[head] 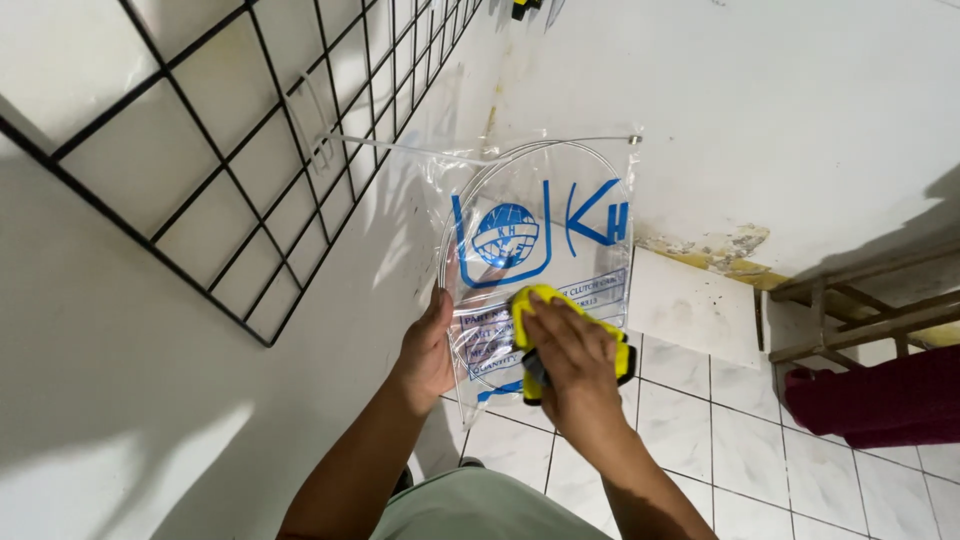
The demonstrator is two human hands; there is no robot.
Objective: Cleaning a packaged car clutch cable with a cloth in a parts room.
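Note:
My left hand (430,345) grips the left edge of a clear plastic bag (545,225) with blue printing, holding it up in front of the white wall. A coiled thin cable (480,180) lies inside the bag, and one end of it sticks out at the top. My right hand (565,350) presses a yellow cloth (540,300) against the lower front of the bag.
A black wire grid panel (250,150) hangs on the wall at the left. White floor tiles (690,430) lie below. A wooden frame (860,310) with a dark red cloth (890,400) stands at the right. Paint peels at the wall's base (730,250).

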